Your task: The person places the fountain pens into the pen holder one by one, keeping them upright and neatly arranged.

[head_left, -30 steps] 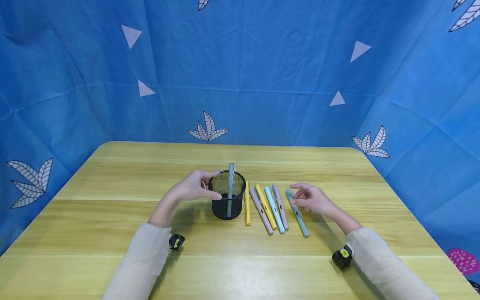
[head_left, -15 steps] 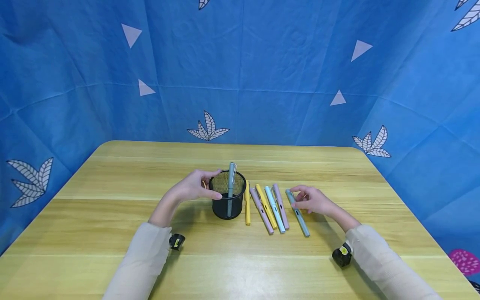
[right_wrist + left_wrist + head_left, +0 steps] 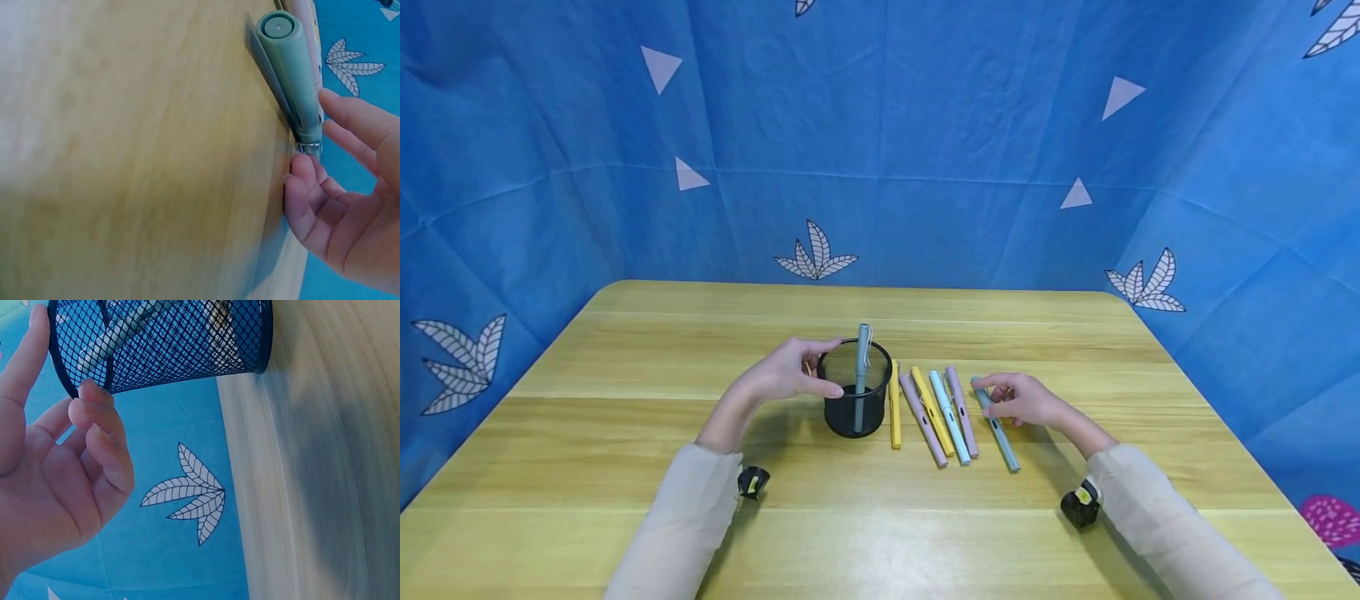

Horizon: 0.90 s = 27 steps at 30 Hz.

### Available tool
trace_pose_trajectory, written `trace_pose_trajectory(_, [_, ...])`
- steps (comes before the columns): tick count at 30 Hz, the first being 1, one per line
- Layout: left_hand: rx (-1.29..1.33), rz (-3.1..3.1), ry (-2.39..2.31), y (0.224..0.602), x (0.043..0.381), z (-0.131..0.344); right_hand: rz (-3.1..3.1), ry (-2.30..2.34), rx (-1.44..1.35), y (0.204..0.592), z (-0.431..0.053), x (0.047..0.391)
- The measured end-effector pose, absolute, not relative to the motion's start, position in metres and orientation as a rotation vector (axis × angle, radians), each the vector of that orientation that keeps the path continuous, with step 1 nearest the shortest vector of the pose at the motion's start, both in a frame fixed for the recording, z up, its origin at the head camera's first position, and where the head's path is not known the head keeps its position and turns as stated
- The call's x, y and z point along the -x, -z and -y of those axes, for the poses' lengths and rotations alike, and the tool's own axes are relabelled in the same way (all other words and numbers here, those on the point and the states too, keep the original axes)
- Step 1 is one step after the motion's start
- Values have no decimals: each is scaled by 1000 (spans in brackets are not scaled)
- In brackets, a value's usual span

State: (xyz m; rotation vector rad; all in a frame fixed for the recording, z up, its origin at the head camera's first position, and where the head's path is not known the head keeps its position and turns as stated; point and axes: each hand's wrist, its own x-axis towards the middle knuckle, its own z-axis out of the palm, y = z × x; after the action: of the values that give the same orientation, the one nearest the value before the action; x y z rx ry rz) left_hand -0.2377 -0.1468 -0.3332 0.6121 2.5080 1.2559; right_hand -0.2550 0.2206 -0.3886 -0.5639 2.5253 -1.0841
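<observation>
A black mesh pen holder (image 3: 853,417) stands upright on the table, with one grey-green pen (image 3: 861,358) leaning inside it. My left hand (image 3: 786,371) holds the holder's rim from the left, thumb at the near side and index finger at the far side; the left wrist view has the mesh wall above the hand (image 3: 69,469). At the right end of a row of pens lies another grey-green pen (image 3: 1002,442). My right hand (image 3: 1026,400) pinches its upper part between thumb and fingers, while the pen (image 3: 290,75) still lies on the table.
Between the holder and my right hand lie a yellow pen (image 3: 895,408), a purple pen (image 3: 923,421), a second yellow pen (image 3: 934,412), a light blue pen (image 3: 951,421) and another purple pen (image 3: 962,412). A blue patterned cloth (image 3: 880,125) hangs behind the wooden table (image 3: 880,533).
My right hand has come down a little and its fingers have closed in on the right-most grey-green pen. The left hand and the holder have stayed put.
</observation>
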Motion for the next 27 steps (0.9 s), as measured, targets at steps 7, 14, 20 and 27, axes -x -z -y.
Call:
trace_pose_trajectory(7, [-605, -2504, -1254, 333, 238, 146, -2554, 1041, 568, 388, -218, 255])
trace_pose_trajectory(14, [-602, -2509, -1248, 333, 237, 147, -2564, 1055, 486, 389, -214, 255])
trace_pose_trajectory(20, [-600, -2509, -1247, 333, 238, 146, -2552, 1108, 403, 389, -210, 254])
trace_pose_trajectory(27, [-594, -2505, -1251, 333, 237, 146, -2551, 1132, 352, 389, -209, 253])
